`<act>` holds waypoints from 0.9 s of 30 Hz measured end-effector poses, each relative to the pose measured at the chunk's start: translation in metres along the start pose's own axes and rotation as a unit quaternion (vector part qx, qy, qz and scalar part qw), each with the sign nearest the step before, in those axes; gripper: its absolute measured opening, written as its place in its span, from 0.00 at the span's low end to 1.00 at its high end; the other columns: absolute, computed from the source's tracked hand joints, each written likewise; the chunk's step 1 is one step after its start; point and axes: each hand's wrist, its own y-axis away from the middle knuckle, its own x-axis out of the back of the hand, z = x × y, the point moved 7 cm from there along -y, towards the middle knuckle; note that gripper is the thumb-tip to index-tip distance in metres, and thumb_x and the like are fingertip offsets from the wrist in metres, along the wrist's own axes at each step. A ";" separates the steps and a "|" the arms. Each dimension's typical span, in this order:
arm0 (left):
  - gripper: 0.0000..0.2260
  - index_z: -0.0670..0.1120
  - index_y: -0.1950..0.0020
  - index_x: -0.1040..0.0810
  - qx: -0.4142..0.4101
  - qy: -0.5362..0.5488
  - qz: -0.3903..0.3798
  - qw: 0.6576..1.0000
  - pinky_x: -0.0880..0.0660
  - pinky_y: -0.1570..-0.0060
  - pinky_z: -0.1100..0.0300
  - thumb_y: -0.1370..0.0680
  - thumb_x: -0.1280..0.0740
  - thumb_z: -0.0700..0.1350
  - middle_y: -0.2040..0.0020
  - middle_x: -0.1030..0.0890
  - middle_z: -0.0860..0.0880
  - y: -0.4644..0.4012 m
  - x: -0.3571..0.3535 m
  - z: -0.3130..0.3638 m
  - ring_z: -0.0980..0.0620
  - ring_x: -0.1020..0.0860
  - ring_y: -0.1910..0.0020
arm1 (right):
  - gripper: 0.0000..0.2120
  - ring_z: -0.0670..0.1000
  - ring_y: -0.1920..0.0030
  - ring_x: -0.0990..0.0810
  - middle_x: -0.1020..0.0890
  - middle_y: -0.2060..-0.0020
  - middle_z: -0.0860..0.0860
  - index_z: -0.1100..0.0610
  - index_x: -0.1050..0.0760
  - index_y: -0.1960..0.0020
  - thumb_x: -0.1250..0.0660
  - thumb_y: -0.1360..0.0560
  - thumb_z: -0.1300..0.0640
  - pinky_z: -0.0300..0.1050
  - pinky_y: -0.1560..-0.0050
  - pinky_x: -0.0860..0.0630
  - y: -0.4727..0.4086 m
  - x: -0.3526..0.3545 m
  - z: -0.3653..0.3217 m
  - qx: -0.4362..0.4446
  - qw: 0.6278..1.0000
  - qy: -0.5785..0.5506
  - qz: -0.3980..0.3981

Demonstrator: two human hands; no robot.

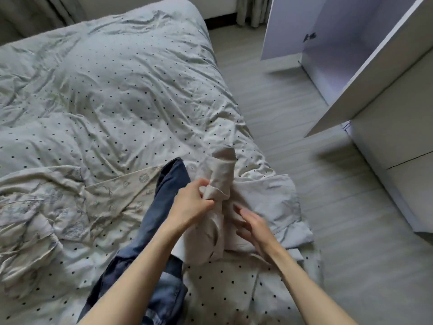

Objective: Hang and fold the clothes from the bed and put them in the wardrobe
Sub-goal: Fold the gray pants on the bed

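A beige garment (220, 174) is bunched into a long roll at the bed's near right corner. My left hand (192, 205) grips its middle, fingers curled round the cloth. My right hand (251, 222) hovers just to the right of it with straight fingers, blurred, holding nothing. Blue jeans (161, 207) lie lengthwise to the left, partly under my left forearm. A pale printed garment (70, 207) is spread over the bed's near left. The white wardrobe (346, 66) stands open at the upper right.
The bed (105, 90) wears a rumpled light cover with dark dots. A wardrobe door (375, 73) swings out over the grey plank floor (293, 137) between bed and wardrobe. Curtains (253, 10) hang at the far wall.
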 end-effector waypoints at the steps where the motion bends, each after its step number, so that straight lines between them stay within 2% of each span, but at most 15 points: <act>1: 0.14 0.55 0.46 0.24 -0.014 0.005 -0.019 1.000 0.26 0.58 0.59 0.30 0.33 0.42 0.62 0.21 0.54 0.000 -0.019 0.009 0.51 0.21 0.56 | 0.14 0.52 0.38 0.25 0.25 0.36 0.49 0.52 0.28 0.36 0.45 0.18 0.54 0.50 0.39 0.31 0.006 0.020 -0.005 -0.002 0.999 -0.039 0.017; 3: 0.16 0.55 0.40 0.26 -0.037 0.034 -0.087 0.995 0.27 0.61 0.67 0.27 0.32 0.46 0.58 0.19 0.55 0.001 -0.060 0.024 0.58 0.21 0.58 | 0.16 0.50 0.42 0.23 0.24 0.38 0.49 0.51 0.29 0.35 0.47 0.19 0.50 0.54 0.37 0.31 0.015 0.055 -0.016 0.009 0.995 -0.095 0.040; 5: 0.21 0.51 0.32 0.29 -0.050 0.066 -0.165 0.983 0.26 0.56 0.69 0.24 0.33 0.47 0.48 0.17 0.51 0.007 -0.097 0.033 0.60 0.21 0.53 | 0.17 0.49 0.40 0.25 0.24 0.38 0.48 0.50 0.30 0.34 0.47 0.19 0.47 0.55 0.34 0.33 0.022 0.083 -0.021 0.017 0.992 -0.105 0.062; 6: 0.21 0.50 0.30 0.30 -0.058 0.069 -0.178 0.980 0.26 0.51 0.68 0.23 0.34 0.47 0.44 0.19 0.49 0.009 -0.108 0.033 0.59 0.21 0.49 | 0.18 0.49 0.38 0.26 0.25 0.38 0.48 0.51 0.30 0.33 0.47 0.19 0.46 0.54 0.34 0.33 0.025 0.094 -0.021 0.019 0.993 -0.089 0.077; 10: 0.20 0.46 0.29 0.32 -0.044 0.030 -0.091 0.994 0.32 0.35 0.59 0.21 0.37 0.42 0.33 0.26 0.47 0.005 -0.107 0.002 0.53 0.28 0.36 | 0.21 0.49 0.32 0.32 0.30 0.31 0.49 0.55 0.35 0.28 0.41 0.20 0.53 0.44 0.37 0.36 0.024 0.121 -0.016 0.037 0.990 0.001 0.138; 11: 0.20 0.45 0.29 0.32 -0.038 0.014 -0.067 0.997 0.34 0.35 0.59 0.21 0.37 0.41 0.32 0.28 0.47 0.002 -0.104 -0.010 0.51 0.29 0.34 | 0.22 0.49 0.32 0.32 0.31 0.30 0.50 0.57 0.36 0.27 0.40 0.20 0.55 0.42 0.37 0.36 0.021 0.122 -0.017 0.046 0.989 0.031 0.139; 13: 0.22 0.44 0.28 0.34 -0.024 -0.008 -0.039 0.999 0.35 0.38 0.62 0.22 0.36 0.41 0.31 0.30 0.45 -0.004 -0.099 -0.031 0.50 0.29 0.34 | 0.25 0.49 0.30 0.34 0.33 0.29 0.53 0.58 0.37 0.27 0.37 0.22 0.58 0.43 0.32 0.36 0.012 0.120 -0.018 0.058 0.982 0.119 0.136; 15: 0.25 0.43 0.26 0.37 -0.012 -0.026 -0.046 0.999 0.36 0.38 0.64 0.22 0.35 0.43 0.29 0.32 0.44 -0.012 -0.101 -0.048 0.49 0.31 0.33 | 0.28 0.51 0.28 0.38 0.36 0.27 0.54 0.58 0.39 0.26 0.35 0.23 0.58 0.47 0.28 0.40 0.000 0.118 -0.015 0.055 0.965 0.212 0.146; 17: 0.29 0.43 0.25 0.41 -0.006 -0.053 -0.079 0.995 0.40 0.31 0.58 0.23 0.33 0.45 0.26 0.37 0.43 -0.018 -0.112 -0.063 0.48 0.37 0.28 | 0.29 0.54 0.28 0.37 0.35 0.28 0.55 0.55 0.40 0.25 0.36 0.24 0.62 0.47 0.29 0.40 -0.010 0.118 -0.007 0.019 0.951 0.264 0.163; 19: 0.33 0.48 0.23 0.46 0.000 -0.074 -0.113 0.991 0.46 0.28 0.56 0.23 0.33 0.48 0.23 0.46 0.42 -0.018 -0.124 -0.073 0.47 0.45 0.25 | 0.26 0.54 0.32 0.32 0.32 0.30 0.56 0.56 0.37 0.26 0.42 0.24 0.66 0.42 0.34 0.34 -0.015 0.117 -0.005 0.019 0.942 0.284 0.178; 20: 0.34 0.51 0.23 0.48 0.001 -0.081 -0.123 0.989 0.48 0.28 0.56 0.24 0.33 0.50 0.22 0.50 0.42 -0.016 -0.130 -0.077 0.46 0.48 0.24 | 0.26 0.51 0.37 0.29 0.30 0.31 0.57 0.56 0.35 0.27 0.44 0.24 0.69 0.37 0.41 0.31 -0.014 0.115 -0.009 0.042 0.940 0.281 0.188; 21: 0.35 0.53 0.23 0.49 -0.005 -0.090 -0.125 0.988 0.48 0.28 0.56 0.24 0.33 0.51 0.22 0.54 0.42 -0.015 -0.135 -0.080 0.46 0.49 0.24 | 0.26 0.48 0.41 0.29 0.28 0.33 0.57 0.57 0.33 0.28 0.45 0.25 0.71 0.30 0.47 0.31 -0.011 0.113 -0.014 0.078 0.937 0.277 0.198; 23: 0.35 0.55 0.23 0.52 -0.032 -0.111 -0.122 0.986 0.51 0.28 0.56 0.23 0.35 0.54 0.23 0.59 0.42 -0.010 -0.145 -0.081 0.45 0.53 0.23 | 0.27 0.46 0.43 0.29 0.27 0.36 0.55 0.56 0.31 0.30 0.45 0.26 0.73 0.20 0.49 0.36 -0.002 0.112 -0.025 0.159 0.918 0.287 0.222; 25: 0.34 0.56 0.23 0.54 -0.052 -0.125 -0.134 0.982 0.54 0.27 0.53 0.22 0.37 0.56 0.23 0.62 0.44 -0.005 -0.156 -0.081 0.45 0.58 0.24 | 0.27 0.52 0.38 0.28 0.27 0.35 0.57 0.57 0.31 0.30 0.45 0.26 0.74 0.25 0.43 0.37 0.002 0.117 -0.032 0.209 0.879 0.358 0.237; 27: 0.32 0.56 0.23 0.55 -0.061 -0.135 -0.138 0.979 0.54 0.27 0.52 0.21 0.40 0.57 0.23 0.63 0.46 -0.004 -0.163 -0.081 0.45 0.60 0.24 | 0.26 0.59 0.29 0.37 0.37 0.28 0.59 0.58 0.38 0.26 0.45 0.23 0.71 0.41 0.32 0.42 -0.008 0.128 -0.028 0.150 0.853 0.444 0.229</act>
